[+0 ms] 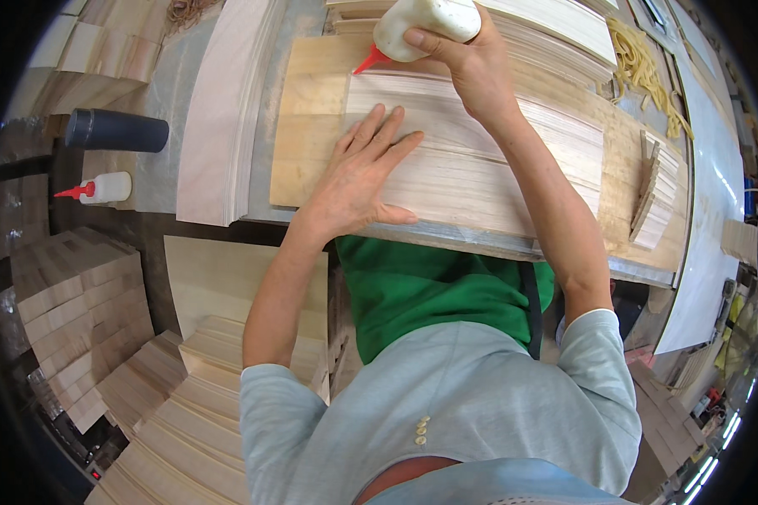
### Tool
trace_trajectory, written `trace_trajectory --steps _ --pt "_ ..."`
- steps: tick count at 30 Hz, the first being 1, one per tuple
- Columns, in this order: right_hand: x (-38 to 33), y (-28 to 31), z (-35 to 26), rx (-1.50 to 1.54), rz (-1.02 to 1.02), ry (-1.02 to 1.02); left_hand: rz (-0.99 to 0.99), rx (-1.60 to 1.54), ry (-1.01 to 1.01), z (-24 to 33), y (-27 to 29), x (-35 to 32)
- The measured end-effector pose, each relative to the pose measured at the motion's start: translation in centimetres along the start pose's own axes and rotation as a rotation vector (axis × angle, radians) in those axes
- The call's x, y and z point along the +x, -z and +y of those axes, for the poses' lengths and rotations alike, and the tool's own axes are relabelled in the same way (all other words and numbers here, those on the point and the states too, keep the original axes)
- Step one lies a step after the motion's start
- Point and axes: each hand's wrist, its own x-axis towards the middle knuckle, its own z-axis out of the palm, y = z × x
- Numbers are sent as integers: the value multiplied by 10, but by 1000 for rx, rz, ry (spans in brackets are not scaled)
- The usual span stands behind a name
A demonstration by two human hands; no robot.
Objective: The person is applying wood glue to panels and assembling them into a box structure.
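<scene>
My right hand [483,71] grips a white squeeze glue bottle [425,27], tipped so its red nozzle points down and left. The nozzle tip is at the far left corner of a row of pale wood strips [488,172]. Whether glue is coming out is too small to tell. My left hand [364,168] lies on the left part of those strips, fingers spread. Beneath the strips is a yellowish wooden board [303,118] near the bench's front edge.
Stacked long strips [215,118] stand left of the board, and more stacked boards [556,29] lie beyond it. A second glue bottle [109,188] and a dark cylinder [118,130] are at far left. Short strips [655,189] and tangled yellow bands [636,59] are at right.
</scene>
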Motion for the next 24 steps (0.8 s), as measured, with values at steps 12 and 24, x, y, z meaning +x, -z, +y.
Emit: trace_trajectory --steps 12,24 --pt "-9 32 -19 -72 19 5 -40 -2 40 1 0 -1" --pt "-45 135 -50 -337 75 28 -94 75 82 11 5 4"
